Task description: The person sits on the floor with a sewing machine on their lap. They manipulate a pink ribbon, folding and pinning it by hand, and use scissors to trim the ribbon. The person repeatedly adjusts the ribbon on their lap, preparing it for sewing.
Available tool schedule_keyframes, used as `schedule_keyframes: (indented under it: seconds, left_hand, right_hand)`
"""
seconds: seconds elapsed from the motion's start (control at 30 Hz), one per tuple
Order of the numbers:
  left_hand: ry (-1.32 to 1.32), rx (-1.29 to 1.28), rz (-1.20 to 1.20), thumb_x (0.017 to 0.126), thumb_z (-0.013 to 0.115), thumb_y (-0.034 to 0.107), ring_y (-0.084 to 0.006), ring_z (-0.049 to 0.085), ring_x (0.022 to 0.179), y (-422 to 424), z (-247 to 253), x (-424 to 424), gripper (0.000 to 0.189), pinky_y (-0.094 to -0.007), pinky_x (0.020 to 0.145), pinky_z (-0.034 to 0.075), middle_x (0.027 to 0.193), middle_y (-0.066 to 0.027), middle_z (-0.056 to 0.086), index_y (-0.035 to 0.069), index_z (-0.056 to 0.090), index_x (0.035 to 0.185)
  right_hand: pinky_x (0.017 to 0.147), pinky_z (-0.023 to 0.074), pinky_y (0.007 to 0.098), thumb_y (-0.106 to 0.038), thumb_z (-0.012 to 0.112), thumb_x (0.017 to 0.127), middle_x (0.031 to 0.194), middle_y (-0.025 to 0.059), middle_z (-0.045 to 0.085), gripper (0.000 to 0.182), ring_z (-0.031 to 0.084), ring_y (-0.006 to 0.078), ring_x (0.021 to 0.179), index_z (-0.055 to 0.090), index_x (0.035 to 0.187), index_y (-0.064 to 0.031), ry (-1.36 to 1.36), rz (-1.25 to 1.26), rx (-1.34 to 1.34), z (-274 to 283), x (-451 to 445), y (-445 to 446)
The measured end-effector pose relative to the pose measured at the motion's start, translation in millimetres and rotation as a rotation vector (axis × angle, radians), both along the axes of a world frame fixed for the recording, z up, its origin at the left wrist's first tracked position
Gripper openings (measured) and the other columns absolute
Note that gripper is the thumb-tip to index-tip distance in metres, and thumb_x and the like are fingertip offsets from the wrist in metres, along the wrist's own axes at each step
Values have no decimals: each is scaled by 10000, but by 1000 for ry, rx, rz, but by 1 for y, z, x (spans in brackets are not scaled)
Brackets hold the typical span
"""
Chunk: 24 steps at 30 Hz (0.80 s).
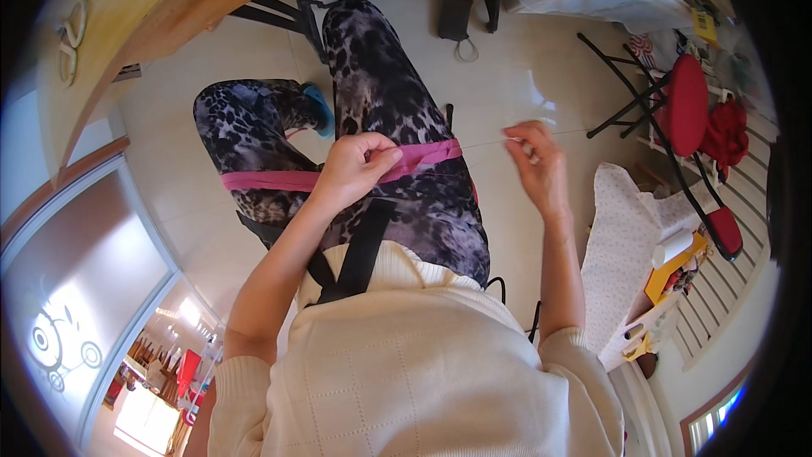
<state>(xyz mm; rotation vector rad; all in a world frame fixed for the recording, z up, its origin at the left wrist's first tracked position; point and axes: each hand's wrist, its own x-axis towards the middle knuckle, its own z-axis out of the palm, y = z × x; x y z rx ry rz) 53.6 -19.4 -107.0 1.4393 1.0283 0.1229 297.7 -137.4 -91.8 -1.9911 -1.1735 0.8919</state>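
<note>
My left hand (361, 165) pinches a pink fabric strip (273, 180) between thumb and fingers. The strip lies across both thighs of my dark leopard-patterned trousers (387, 70), and its right end (444, 151) rests on my right thigh. Off to the right of my leg, my right hand (539, 162) is raised above the floor with thumb and fingertips close together. Something small and pale shows between those fingers, too small to identify. A fine line runs from the strip's end toward them; whether it is thread or a tile seam I cannot tell.
A curved wooden tabletop (158, 19) edges the top, with pale-handled scissors (73, 41) on it. Black metal legs (488, 0) and a dark rectangular object (455, 14) are beyond my knees. At right are a red-seated folding chair (688, 105) and a patterned cloth (615, 254).
</note>
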Motion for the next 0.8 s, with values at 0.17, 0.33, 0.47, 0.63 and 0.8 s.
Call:
schedule_keyframes:
  seconds: [0.17,0.33,0.47,0.63,0.8]
  left_hand:
    - [7,98,-11,765,619,117,-96,507,547,1,7,5,123,-232,521,400,639,-66,582,-3,613,789]
    - [28,202,-18,749,616,85,-126,494,575,-2,6,6,87,-244,549,404,650,-56,538,12,603,795]
    - [-38,186,23,733,637,39,-81,439,596,-4,10,3,118,-220,564,384,646,-8,462,17,579,833]
    - [-143,312,-115,697,661,49,-128,427,632,-6,13,-3,177,-241,576,366,694,-22,419,29,572,848]
    - [-86,284,-103,698,668,56,-137,433,641,-6,12,0,156,-234,586,361,692,-30,439,17,584,824]
  right_hand:
    - [688,438,321,-89,665,705,852,88,543,108,536,251,798,612,788,-46,176,289,224,11,-51,47]
    - [706,409,343,-150,685,675,785,86,500,147,486,264,773,592,734,-52,-55,424,199,6,-68,51]
    - [720,405,305,-111,639,736,807,75,515,112,497,228,782,558,761,-37,157,283,231,-16,-76,47]
    - [685,399,228,-110,525,864,787,30,552,92,498,116,728,510,833,-25,713,4,-50,-24,-69,46]
    - [653,405,205,-134,476,898,752,25,558,122,490,78,702,481,854,-21,790,-75,-23,-21,-70,53]
